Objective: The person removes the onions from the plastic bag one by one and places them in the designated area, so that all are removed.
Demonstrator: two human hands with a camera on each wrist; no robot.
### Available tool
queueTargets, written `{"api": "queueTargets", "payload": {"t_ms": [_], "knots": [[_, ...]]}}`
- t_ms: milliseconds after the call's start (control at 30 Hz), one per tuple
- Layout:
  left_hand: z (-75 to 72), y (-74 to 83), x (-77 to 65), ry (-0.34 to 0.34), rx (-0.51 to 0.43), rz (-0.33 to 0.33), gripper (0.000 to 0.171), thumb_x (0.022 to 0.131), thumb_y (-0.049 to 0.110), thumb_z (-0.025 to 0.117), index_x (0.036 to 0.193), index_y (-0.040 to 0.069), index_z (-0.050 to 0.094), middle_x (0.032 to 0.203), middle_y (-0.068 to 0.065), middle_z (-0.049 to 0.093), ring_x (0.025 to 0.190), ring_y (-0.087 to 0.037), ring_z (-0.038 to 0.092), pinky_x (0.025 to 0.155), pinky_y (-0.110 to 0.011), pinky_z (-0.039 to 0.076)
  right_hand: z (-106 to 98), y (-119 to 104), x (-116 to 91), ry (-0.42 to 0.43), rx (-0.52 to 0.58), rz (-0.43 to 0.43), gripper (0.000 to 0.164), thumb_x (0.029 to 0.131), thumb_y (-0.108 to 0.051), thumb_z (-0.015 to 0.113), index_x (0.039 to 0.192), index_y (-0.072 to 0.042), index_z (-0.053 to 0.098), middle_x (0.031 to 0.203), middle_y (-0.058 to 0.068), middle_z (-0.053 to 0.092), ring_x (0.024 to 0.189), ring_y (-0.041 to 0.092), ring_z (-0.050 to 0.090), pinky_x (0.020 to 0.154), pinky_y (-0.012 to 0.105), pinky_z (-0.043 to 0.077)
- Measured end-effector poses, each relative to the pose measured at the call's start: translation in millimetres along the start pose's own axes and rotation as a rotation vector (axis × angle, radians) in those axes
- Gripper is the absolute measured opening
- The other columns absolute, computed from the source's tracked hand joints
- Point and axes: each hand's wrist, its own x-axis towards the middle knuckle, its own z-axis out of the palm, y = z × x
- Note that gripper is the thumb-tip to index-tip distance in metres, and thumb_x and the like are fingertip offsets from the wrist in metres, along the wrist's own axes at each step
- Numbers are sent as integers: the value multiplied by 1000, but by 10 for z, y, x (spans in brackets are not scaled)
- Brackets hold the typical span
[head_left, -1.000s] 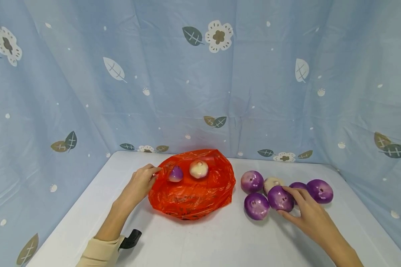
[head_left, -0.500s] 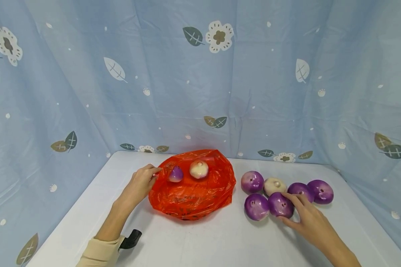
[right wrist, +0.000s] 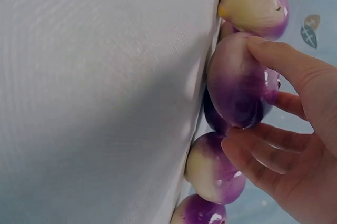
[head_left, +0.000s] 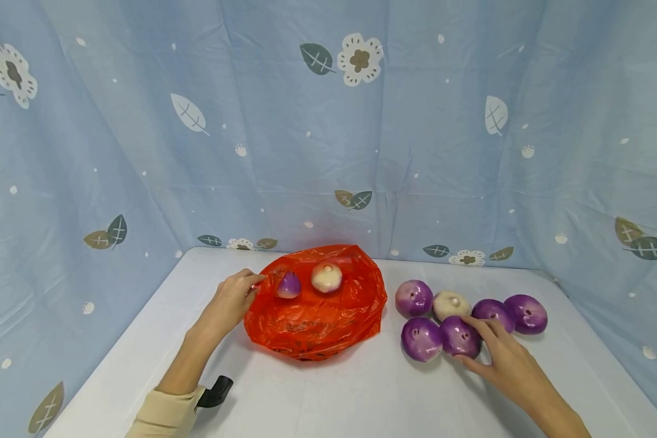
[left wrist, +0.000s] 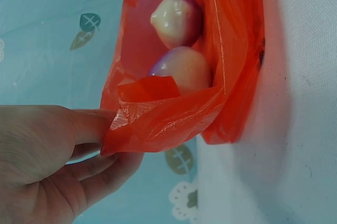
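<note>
My left hand [head_left: 231, 302] pinches the left rim of a red plastic bag [head_left: 306, 337], its edge caught between thumb and fingers. Inside the bag lie two glossy purple-and-white onions, one purple onion [head_left: 289, 285] near the hand and one paler onion [head_left: 326, 277]. The left wrist view looks into the bag's mouth. On the right, my right hand [head_left: 506, 359] has thumb and fingers around the sides of a purple onion [head_left: 460, 336] low over the table. In the right wrist view, the thumb lies on one side of this onion [right wrist: 237, 81] and the fingertips are at the opposite side.
Several more onions cluster about the held one: two purple onions to its left, a white onion [head_left: 451, 305] behind, and two purple onions to its right, including a far-right onion [head_left: 527, 314]. A blue patterned curtain [head_left: 285, 152] stands behind the white table [head_left: 328, 407].
My right hand has lowered its onion slightly toward the table, uncovering more of the white onion behind; it then stays put. My left hand and the bag have kept still.
</note>
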Motion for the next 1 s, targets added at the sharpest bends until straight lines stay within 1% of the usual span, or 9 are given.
{"api": "queueTargets", "payload": {"t_ms": [133, 367, 700, 833, 933, 1000], "knots": [[6, -9, 0, 1, 3, -1, 28, 85, -4, 70, 113, -4, 70, 96, -15, 69, 85, -27, 68, 76, -40, 62, -4, -8, 3, -4, 5, 5, 76, 65, -24, 90, 131, -12, 55, 113, 18, 59, 85, 35, 68, 62, 53, 57], [8, -18, 4, 0, 2, -11, 28, 86, -5, 68, 114, -4, 70, 97, -15, 69, 86, -27, 69, 75, -39, 62, -27, -18, 14, -18, 1, 23, 79, 64, -26, 90, 133, -14, 54, 115, 20, 60, 81, 36, 68, 56, 51, 56], [8, -8, 15, -11, 8, -32, 28, 86, -4, 69, 114, -3, 70, 98, -15, 69, 88, -28, 69, 77, -40, 62, -50, -25, 4, -37, -15, 53, 79, 64, -27, 90, 133, -16, 54, 115, 19, 61, 83, 36, 68, 55, 52, 55], [9, -8, 11, -16, 2, -38, 29, 86, -4, 69, 114, -3, 70, 99, -15, 69, 88, -28, 69, 76, -40, 62, -68, -34, 2, -63, -17, 73, 79, 66, -31, 89, 135, -17, 53, 118, 19, 60, 83, 36, 68, 54, 53, 54], [9, -5, 9, -12, 6, -29, 29, 86, -4, 69, 114, -3, 70, 98, -15, 69, 87, -28, 69, 76, -39, 62, -90, -41, 9, -83, -18, 91, 78, 69, -35, 88, 136, -19, 51, 120, 18, 59, 82, 35, 68, 53, 52, 54], [8, -3, 9, -8, 12, -20, 29, 86, -4, 70, 114, -4, 70, 98, -15, 69, 86, -27, 69, 75, -39, 62, -107, -44, 16, -81, -18, 96, 77, 69, -36, 87, 136, -20, 51, 121, 18, 59, 81, 35, 68, 51, 52, 53]]}}
